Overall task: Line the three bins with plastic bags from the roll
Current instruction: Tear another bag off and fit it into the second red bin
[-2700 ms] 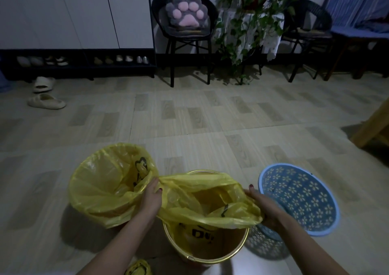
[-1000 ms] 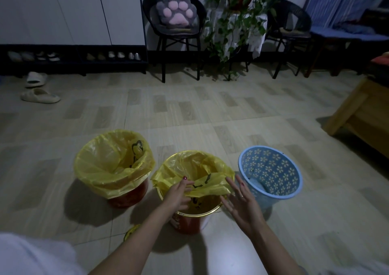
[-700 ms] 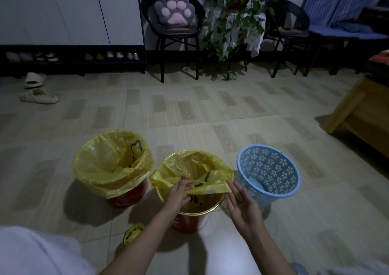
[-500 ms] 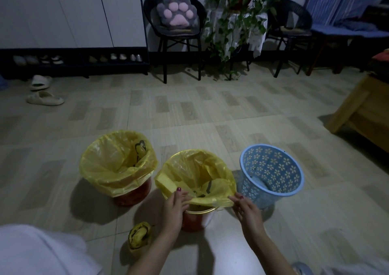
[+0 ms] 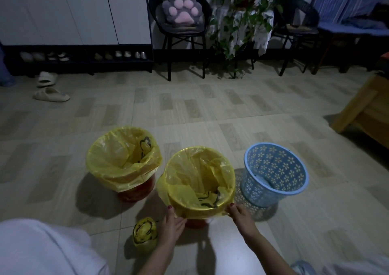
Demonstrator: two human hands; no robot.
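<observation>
Both hands pinch the yellow bag (image 5: 197, 169) at the near rim of the middle bin (image 5: 195, 222): left hand (image 5: 171, 225), right hand (image 5: 242, 216). The roll (image 5: 144, 231) sits on the floor (image 5: 189, 110) beside the left hand.

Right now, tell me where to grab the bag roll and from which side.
Grip the roll around its middle, coming from above. It stands on end on the floor, a squat cylinder with its top open to reach. The left hand sits just to its right holding the middle bin's bag, so approach from above or the left.
</observation>
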